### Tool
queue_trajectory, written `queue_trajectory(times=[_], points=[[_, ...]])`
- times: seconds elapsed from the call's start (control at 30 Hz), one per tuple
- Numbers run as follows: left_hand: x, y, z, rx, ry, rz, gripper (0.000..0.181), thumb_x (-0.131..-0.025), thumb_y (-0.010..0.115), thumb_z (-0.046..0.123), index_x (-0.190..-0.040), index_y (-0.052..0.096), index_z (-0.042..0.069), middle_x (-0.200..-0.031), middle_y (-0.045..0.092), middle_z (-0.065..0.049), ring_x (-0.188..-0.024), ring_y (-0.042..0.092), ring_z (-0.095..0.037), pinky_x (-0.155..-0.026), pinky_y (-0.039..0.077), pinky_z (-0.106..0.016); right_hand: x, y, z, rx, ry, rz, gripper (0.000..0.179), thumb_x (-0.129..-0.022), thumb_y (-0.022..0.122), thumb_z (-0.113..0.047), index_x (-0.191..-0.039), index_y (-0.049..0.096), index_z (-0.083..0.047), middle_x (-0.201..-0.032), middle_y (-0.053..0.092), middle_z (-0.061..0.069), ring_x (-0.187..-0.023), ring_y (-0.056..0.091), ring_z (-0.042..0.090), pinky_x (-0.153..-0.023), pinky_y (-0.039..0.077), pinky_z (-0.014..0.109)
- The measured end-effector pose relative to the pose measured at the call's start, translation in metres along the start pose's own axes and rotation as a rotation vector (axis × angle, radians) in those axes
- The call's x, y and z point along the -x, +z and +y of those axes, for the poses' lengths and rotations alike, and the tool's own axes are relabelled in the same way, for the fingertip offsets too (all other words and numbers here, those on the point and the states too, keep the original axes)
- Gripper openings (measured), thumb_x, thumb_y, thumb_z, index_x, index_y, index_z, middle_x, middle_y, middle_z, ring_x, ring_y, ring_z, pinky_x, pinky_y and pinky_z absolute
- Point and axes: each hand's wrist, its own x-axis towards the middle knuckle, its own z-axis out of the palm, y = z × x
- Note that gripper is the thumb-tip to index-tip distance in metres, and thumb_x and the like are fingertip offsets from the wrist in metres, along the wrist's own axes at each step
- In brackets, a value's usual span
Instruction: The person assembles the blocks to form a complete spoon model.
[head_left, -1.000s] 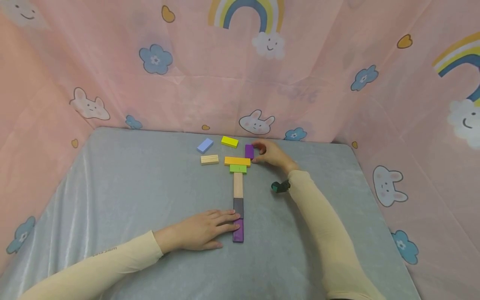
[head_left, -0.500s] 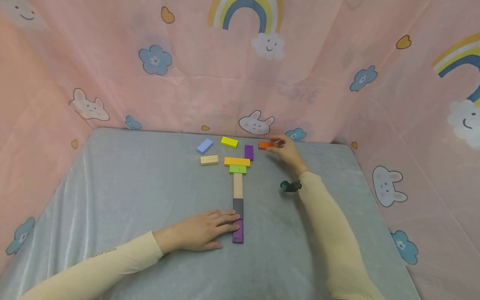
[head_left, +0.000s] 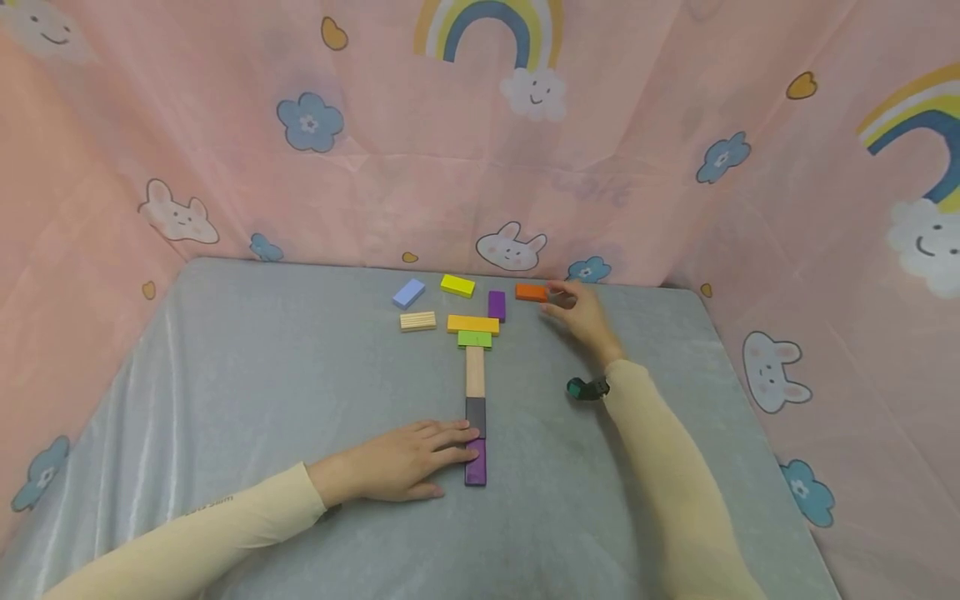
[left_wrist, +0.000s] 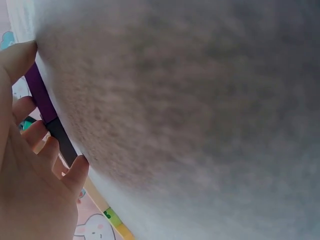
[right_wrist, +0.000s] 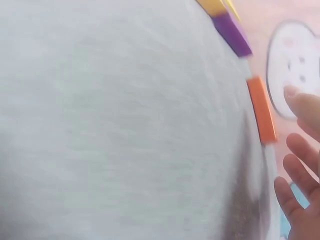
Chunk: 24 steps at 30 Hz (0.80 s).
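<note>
In the head view, my left hand [head_left: 405, 460] rests with spread, fairly straight fingers on a dark grey block [head_left: 476, 410] and a purple block [head_left: 476, 473]. Those two lie end to end, continued by a plain wood block [head_left: 475, 372], a green block [head_left: 475, 339] and a crosswise orange-yellow block [head_left: 473, 324]. My right hand [head_left: 588, 318] is beside the right end of an orange block [head_left: 531, 292], loosely curved. In the right wrist view, its fingertips stand apart from the orange block [right_wrist: 261, 111] and hold nothing. A second purple block [head_left: 497, 306] touches the orange-yellow one's right end.
Left of the second purple block lie a yellow block [head_left: 457, 286], a light blue block [head_left: 408, 293] and a ridged wood block [head_left: 417, 322]. A grey cloth [head_left: 300, 375] covers the table. Pink printed curtains [head_left: 412, 183] enclose the back and sides.
My right hand left the second purple block, moved right to the orange block with its fingers around the end, then drew back from it. My left hand stayed put.
</note>
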Motion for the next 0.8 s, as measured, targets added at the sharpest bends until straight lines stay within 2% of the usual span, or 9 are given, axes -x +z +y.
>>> queue_trajectory(times=[0.17, 0.27, 0.47, 0.53, 0.63, 0.8], points=[[-0.001, -0.001, 0.002, 0.039, -0.035, -0.014, 0.064, -0.097, 0.057, 0.046, -0.152, 0.038, 0.018, -0.163, 0.031, -0.002, -0.151, 0.031, -0.021, -0.121, 0.034, -0.040, 0.019, 0.012, -0.014, 0.089, -0.045, -0.080, 0.050, -0.091, 0.072, -0.028, -0.137, 0.059, -0.014, -0.140, 0.056, 0.011, -0.130, 0.050, 0.032, -0.111, 0.041, 0.056], [-0.002, -0.002, 0.003, 0.065, -0.046, 0.000, 0.066, -0.096, 0.058, 0.048, -0.151, 0.038, 0.018, -0.163, 0.031, -0.003, -0.150, 0.033, -0.022, -0.121, 0.034, -0.041, 0.033, 0.020, -0.027, 0.128, -0.105, -0.140, 0.050, -0.091, 0.072, -0.029, -0.137, 0.059, -0.017, -0.144, 0.053, 0.009, -0.136, 0.046, 0.032, -0.116, 0.035, 0.058], [-0.006, -0.009, -0.004, 0.206, -0.099, 0.083, 0.072, -0.091, 0.066, 0.048, -0.150, 0.038, 0.017, -0.162, 0.029, -0.007, -0.148, 0.034, -0.025, -0.119, 0.036, -0.045, 0.068, 0.039, -0.048, 0.177, -0.211, -0.250, 0.051, -0.091, 0.071, -0.036, -0.139, 0.058, -0.023, -0.146, 0.054, 0.002, -0.138, 0.048, 0.027, -0.116, 0.037, 0.056], [-0.006, -0.017, -0.012, 0.266, -0.148, 0.126, 0.069, -0.091, 0.069, 0.041, -0.149, 0.039, 0.015, -0.160, 0.033, -0.008, -0.147, 0.036, -0.025, -0.119, 0.036, -0.045, 0.080, 0.045, -0.052, 0.188, -0.257, -0.289, 0.050, -0.091, 0.071, -0.036, -0.138, 0.059, -0.024, -0.147, 0.054, 0.001, -0.138, 0.048, 0.027, -0.115, 0.038, 0.055], [-0.004, -0.029, -0.035, 0.359, -0.255, 0.199, 0.065, -0.093, 0.068, 0.031, -0.148, 0.041, 0.011, -0.156, 0.041, -0.010, -0.145, 0.039, -0.027, -0.120, 0.035, -0.047, 0.097, 0.052, -0.058, 0.197, -0.358, -0.338, 0.045, -0.092, 0.070, -0.033, -0.135, 0.062, -0.024, -0.145, 0.056, 0.001, -0.137, 0.050, 0.025, -0.114, 0.041, 0.053], [0.004, -0.044, -0.085, 0.532, -0.496, 0.311, 0.061, -0.095, 0.065, 0.025, -0.149, 0.039, 0.010, -0.152, 0.045, -0.013, -0.142, 0.042, -0.033, -0.118, 0.035, -0.054, 0.118, 0.061, -0.063, 0.265, -0.524, -0.402, 0.042, -0.093, 0.068, -0.036, -0.134, 0.063, -0.027, -0.148, 0.054, -0.001, -0.138, 0.051, 0.023, -0.112, 0.044, 0.049]])
